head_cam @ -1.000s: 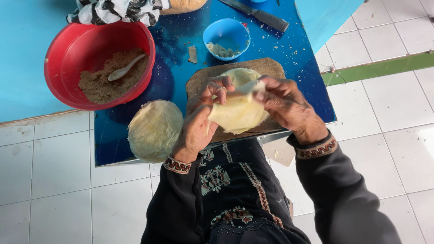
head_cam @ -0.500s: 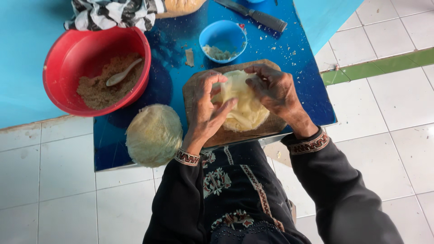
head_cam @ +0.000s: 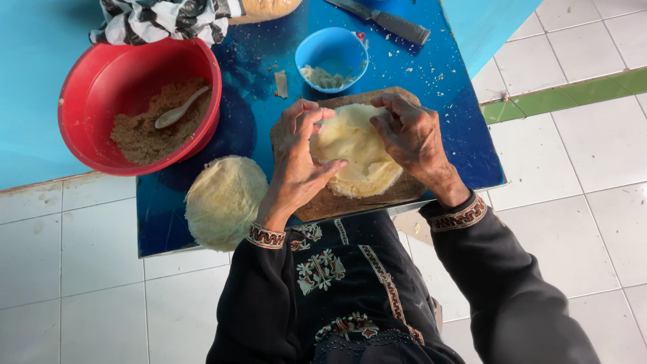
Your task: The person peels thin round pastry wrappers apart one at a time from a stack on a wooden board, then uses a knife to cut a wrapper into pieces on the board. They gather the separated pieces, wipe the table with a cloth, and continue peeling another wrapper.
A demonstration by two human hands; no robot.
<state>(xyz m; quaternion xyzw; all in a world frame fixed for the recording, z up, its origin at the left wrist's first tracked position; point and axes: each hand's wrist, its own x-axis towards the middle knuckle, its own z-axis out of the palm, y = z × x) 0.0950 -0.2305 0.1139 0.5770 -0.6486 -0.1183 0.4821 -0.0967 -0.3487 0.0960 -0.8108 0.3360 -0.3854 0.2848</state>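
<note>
Nearest to us, at the bench's near edge, a pale cabbage sits toward the left corner. Just beside it lies a wooden board, and on the board we press a yellowish cabbage leaf. Our left hand lies on the leaf's left side, fingers spread and the thumb laid across it, not clamped on it. Our right hand rests on the leaf's right edge, fingers curled loosely onto it. Beyond the board stands a small blue bowl with pale scraps. At the bench's left edge a red bowl holds brown filling and a spoon. At the far edge lie a knife and a striped cloth.
</note>
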